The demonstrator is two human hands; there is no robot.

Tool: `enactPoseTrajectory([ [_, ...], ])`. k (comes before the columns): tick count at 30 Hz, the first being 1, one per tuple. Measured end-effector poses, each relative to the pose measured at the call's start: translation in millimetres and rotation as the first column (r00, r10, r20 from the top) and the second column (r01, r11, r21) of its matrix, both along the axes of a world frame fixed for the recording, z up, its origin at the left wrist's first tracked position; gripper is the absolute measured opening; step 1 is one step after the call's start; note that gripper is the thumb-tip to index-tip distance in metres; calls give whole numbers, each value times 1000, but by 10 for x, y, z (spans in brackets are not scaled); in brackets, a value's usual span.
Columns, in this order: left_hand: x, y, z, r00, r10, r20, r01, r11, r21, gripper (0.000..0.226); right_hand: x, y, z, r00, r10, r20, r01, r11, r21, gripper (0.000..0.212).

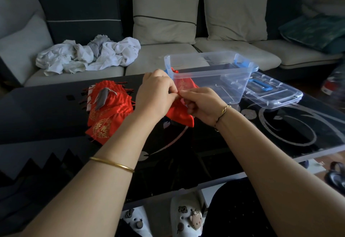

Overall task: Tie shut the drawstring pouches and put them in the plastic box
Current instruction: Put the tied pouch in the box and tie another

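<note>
On the black table (46,109), the left hand (155,94) and right hand (202,106) pinch the string (179,93) of the red pouch (179,116). If it slips, the knot could come loose.

A red satin drawstring pouch (180,114) is raised just in front of the box, neck bunched. A heap of red gold-embroidered pouches (106,113) lies left. The clear plastic box (224,85) stands upright, lidless.

Left forearm (112,152) and right forearm (261,143) reach forward and converge on the red pouch (180,118). My left hand (155,96), fingers curled, pinches its top from the left. My right hand (203,106) pinches the same spot from the right, fingertips nearly touching.
</note>
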State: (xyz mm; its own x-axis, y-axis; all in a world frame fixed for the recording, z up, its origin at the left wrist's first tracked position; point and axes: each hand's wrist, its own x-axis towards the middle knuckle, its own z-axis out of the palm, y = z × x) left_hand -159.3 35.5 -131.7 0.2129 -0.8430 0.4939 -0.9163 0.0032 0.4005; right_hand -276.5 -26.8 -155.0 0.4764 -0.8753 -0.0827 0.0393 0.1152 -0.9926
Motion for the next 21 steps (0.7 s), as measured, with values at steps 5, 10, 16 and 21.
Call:
enactPoseTrajectory([
  [5, 108, -47, -27, 998, 49, -43, -50, 999, -17, 7, -84, -14, 30, 1000, -18, -18, 17, 998, -63, 14],
  [10, 147, -66, -20, 996, 42, -82, -41, 999, 12, 9, -131, -56, 19, 985, -161, -66, 152, 980, -132, 10],
  [16, 88, -115, -81, 967, 44, -252, -24, 996, 83, 12, -135, 22, -66, 993, -26, -115, 20, 998, -54, 15],
  [21, 150, -169, -100, 941, 118, -318, -117, 993, 22, 12, -171, 89, -105, 945, 121, -305, -177, 971, -163, 26],
])
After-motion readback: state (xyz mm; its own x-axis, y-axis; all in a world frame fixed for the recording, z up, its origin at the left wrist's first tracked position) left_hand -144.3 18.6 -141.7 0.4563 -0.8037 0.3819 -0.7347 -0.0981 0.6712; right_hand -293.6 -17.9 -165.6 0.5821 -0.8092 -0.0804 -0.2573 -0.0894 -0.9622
